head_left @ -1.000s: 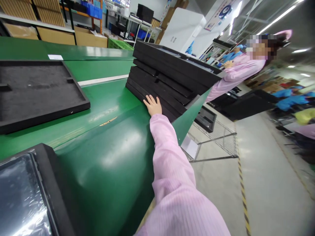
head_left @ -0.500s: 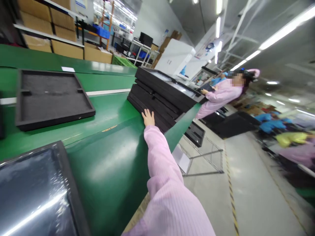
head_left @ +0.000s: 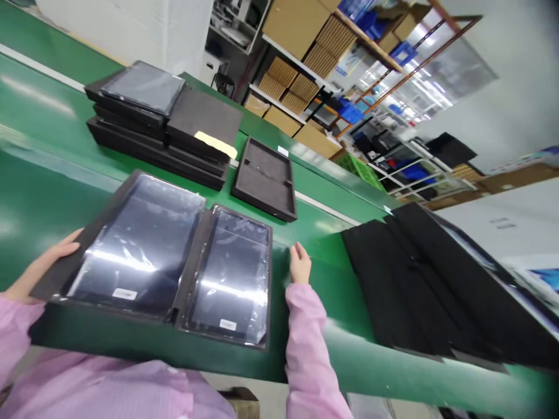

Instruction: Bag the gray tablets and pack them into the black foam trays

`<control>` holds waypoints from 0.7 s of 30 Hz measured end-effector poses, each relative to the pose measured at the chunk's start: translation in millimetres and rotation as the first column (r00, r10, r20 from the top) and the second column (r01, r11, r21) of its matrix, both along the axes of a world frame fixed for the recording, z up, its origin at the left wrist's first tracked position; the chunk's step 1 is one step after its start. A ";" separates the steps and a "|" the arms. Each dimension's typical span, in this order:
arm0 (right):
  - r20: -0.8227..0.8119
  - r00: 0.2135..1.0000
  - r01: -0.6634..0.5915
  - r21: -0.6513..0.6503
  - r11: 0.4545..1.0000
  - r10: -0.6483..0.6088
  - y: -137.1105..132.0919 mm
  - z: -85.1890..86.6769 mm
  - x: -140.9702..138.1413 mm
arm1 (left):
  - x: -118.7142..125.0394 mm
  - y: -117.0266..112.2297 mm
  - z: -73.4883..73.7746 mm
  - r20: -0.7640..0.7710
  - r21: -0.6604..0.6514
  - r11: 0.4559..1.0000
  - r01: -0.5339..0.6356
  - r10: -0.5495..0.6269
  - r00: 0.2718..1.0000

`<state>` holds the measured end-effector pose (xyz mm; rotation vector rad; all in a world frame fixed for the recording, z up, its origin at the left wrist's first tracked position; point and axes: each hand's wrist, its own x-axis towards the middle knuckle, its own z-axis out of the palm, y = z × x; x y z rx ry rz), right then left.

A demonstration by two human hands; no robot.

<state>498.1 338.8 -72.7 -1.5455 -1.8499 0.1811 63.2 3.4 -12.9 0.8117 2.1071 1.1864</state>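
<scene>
In front of me lies a black foam tray (head_left: 195, 256) holding two glossy flat screen panels, a left panel (head_left: 140, 233) and a right panel (head_left: 233, 262). Both are under clear film and carry a small white label. My left hand (head_left: 59, 256) grips the tray's left edge, thumb on top and the other fingers partly hidden; that side looks slightly raised. Just right of the tray, my right hand (head_left: 300, 263) hovers over the green surface (head_left: 323, 302) with its fingers curled in. I see nothing in it, and it appears apart from the tray.
Behind the tray stand a stack of black foam trays (head_left: 144, 142) with a panel on top and a bare foam tray (head_left: 266, 177). A taller stack of black trays (head_left: 419, 285) is at the right. Shelves with cardboard boxes (head_left: 301, 29) are beyond.
My view has swung left from the right-hand stack. My right hand has left that stack, and its spread fingers are now curled. My left hand has come into view on the tray.
</scene>
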 end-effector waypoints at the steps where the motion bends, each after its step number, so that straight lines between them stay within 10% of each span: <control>1: -0.020 0.998 -0.059 -0.011 0.998 0.059 1.0 17.3 -23.7 | -10.3 0.6 -5.7 0.149 -0.008 1.000 -0.018 0.019 0.989; 5: -0.053 0.936 -0.352 -0.049 0.935 0.349 -8.3 98.6 -112.3 | -41.5 -5.7 -17.0 0.424 0.019 1.000 0.021 -0.027 0.905; 8: 0.065 0.716 -0.678 -0.174 0.715 0.695 -28.1 129.9 -183.9 | -47.8 -21.1 -15.2 0.275 0.069 0.985 0.160 -0.173 0.946; 14: 0.174 0.686 -0.643 -0.311 0.700 0.707 -37.4 107.2 -284.9 | -40.3 -29.7 -4.4 0.075 -0.043 0.935 0.351 -0.347 0.935; 21: 0.165 0.733 -0.613 -0.261 0.746 0.660 -50.1 114.7 -293.1 | -40.4 -22.1 1.4 0.004 -0.135 0.926 0.352 -0.355 0.935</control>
